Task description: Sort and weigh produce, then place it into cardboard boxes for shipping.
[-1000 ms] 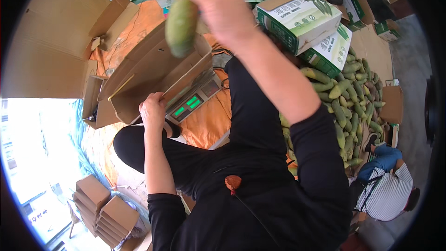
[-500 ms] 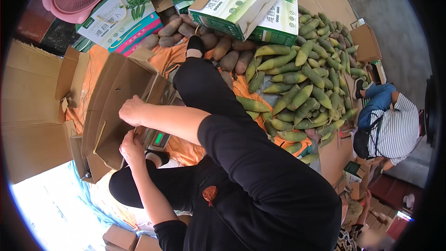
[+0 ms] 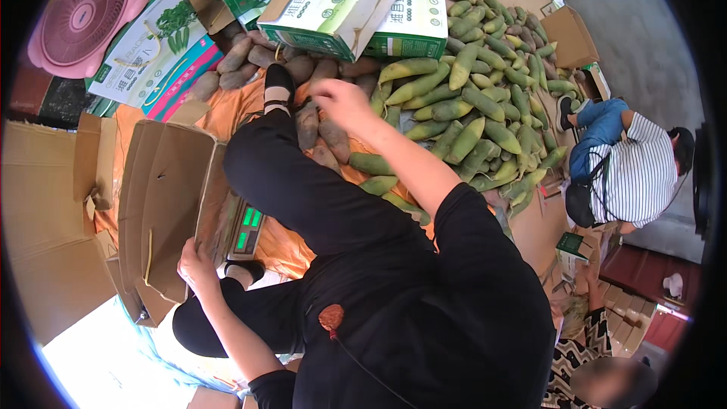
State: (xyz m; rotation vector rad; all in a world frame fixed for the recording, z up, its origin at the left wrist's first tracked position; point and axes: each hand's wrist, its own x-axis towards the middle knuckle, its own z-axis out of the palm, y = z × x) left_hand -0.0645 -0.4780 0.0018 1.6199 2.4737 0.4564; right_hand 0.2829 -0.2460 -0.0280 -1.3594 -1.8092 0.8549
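Note:
My left hand point(image 3: 198, 266) grips the near edge of an open brown cardboard box point(image 3: 170, 182), its fingers closed on the rim. My right hand point(image 3: 342, 104) is raised over thick brown roots point(image 3: 307, 125), beside a heap of green radishes point(image 3: 462, 113). Motion blurs its fingers, so I cannot make out their pose or anything in them. A scale point(image 3: 246, 227) with lit green digits stands just right of the box, partly hidden by it.
Green-and-white cartons point(image 3: 333, 7) are stacked behind the roots. A pink fan point(image 3: 87, 15) stands at the far left. An orange sheet point(image 3: 284, 246) covers the floor. At the right, a person in a striped shirt point(image 3: 636, 174) bends down; another person's patterned sleeve point(image 3: 598, 333) shows below.
My right hand has left the box and swung right, over the roots. My left hand stays at the box's edge, slightly lower in the picture. The whole view has shifted a little.

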